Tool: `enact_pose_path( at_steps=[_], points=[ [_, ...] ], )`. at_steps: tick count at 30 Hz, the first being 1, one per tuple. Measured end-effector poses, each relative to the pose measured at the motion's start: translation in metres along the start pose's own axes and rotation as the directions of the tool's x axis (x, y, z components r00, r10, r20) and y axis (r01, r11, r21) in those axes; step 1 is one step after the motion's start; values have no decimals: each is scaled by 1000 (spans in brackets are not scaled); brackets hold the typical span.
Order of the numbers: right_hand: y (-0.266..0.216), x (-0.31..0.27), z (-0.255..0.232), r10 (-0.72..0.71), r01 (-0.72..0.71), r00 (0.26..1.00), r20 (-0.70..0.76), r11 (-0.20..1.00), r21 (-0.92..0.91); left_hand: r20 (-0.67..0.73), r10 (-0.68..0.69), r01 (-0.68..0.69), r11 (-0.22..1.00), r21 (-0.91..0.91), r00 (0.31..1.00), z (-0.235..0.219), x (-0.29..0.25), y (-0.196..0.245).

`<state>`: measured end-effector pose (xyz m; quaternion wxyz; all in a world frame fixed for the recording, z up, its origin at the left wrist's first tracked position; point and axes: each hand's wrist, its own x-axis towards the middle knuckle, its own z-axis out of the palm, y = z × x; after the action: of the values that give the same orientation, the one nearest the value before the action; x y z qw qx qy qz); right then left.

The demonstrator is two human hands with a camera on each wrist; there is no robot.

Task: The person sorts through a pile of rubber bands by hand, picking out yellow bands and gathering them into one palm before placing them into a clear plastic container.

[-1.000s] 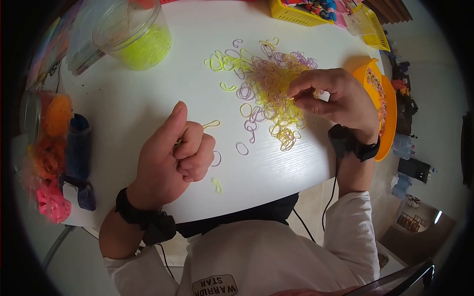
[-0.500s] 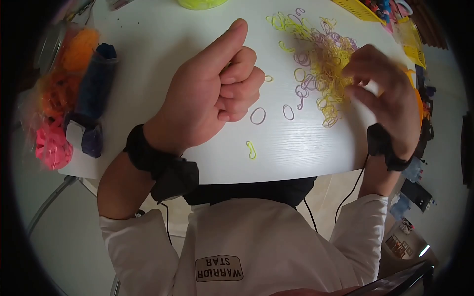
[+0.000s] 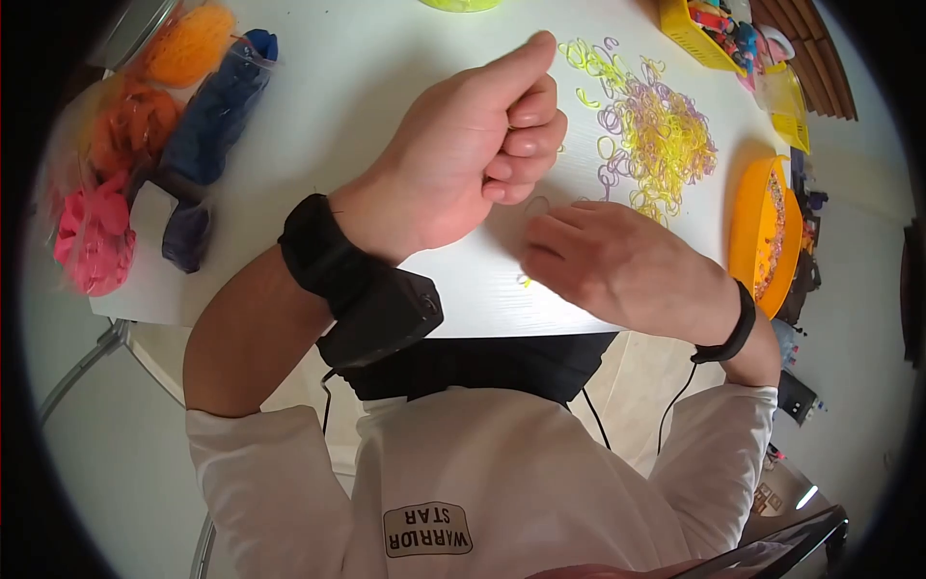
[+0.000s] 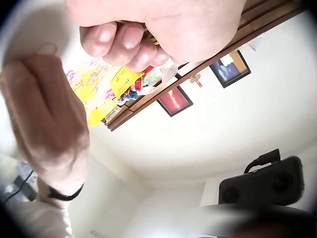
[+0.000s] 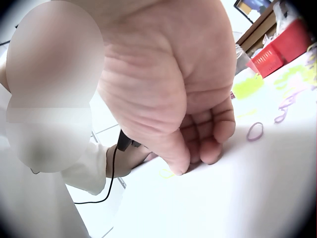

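My left hand is a loose fist above the table, thumb stretched along the top. Yellowish rubber bands show between its curled fingers and palm in the left wrist view. Low over the tabletop, my right hand points its bent fingers left, with thumb and fingertips down at the surface. A small yellow-green rubber band lies right at its thumb, partly covered. Near those fingers is a single purple rubber band. Beyond both hands spreads a pile of yellow and purple rubber bands.
Bags of orange bands, pink bands and dark blue material lie on the left. An orange tray with small colourful pieces stands at the right, a yellow basket at the back right. The table's front edge runs below the hands.
My right hand has left the pile, moving left and nearer to me, down to the loose yellow-green band. The left hand stays in a fist. The head view has shifted.
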<state>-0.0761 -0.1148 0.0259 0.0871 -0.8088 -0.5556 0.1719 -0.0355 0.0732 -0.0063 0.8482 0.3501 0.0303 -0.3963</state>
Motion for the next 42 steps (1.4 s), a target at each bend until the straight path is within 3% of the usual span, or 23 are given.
enact_pose_path(
  at_steps=[3, 5, 8, 11, 16, 19, 22, 26, 31, 35, 38, 39, 42],
  points=[
    [4, -9, -25, 63, -61, 997, -38, 996, 60, -20, -24, 25, 1000, 11, 999, 2, 1, -5],
    [1, -9, -37, 144, -120, 951, -273, 987, 103, -80, -37, 39, 999, 30, 996, 5, 1, -13],
    [7, -7, -53, 207, -156, 904, -375, 974, 163, 123, -65, 64, 998, 11, 990, -1, 6, -24],
    [19, 7, -49, 106, -44, 900, -424, 987, 155, 85, -59, 59, 998, 5, 995, 2, 4, -21],
    [26, 11, -50, 257, -157, 862, -437, 955, 252, -36, -60, 61, 997, 35, 998, 2, 2, -4],
    [37, 11, -48, 375, -232, 800, -469, 913, 336, -33, 70, -72, 995, -62, 997, 0, -3, 8],
    [50, 7, -38, 394, -352, 854, -339, 918, 182, -61, 129, -133, 989, -62, 990, 1, -9, 25],
    [52, 5, -29, 296, -299, 905, -306, 954, 39, -94, 158, -166, 983, -76, 983, -3, -8, 27],
    [84, -6, -43, 427, -456, 827, -366, 890, 8, -83, 197, -204, 975, -84, 977, -5, -7, 28],
    [91, -9, -45, 385, -394, 866, -320, 918, 38, -85, 208, -214, 974, -78, 975, -6, -7, 27],
    [89, -2, -32, 321, -351, 902, -287, 934, -59, -77, 186, -192, 978, -78, 980, -6, -6, 25],
    [90, 1, -26, 315, -368, 901, -300, 919, -142, -73, 178, -184, 980, -78, 981, -6, -6, 25],
    [89, 4, -20, 344, -393, 887, -308, 913, -112, -60, 142, -146, 987, -74, 988, -7, -4, 21]
  ],
)
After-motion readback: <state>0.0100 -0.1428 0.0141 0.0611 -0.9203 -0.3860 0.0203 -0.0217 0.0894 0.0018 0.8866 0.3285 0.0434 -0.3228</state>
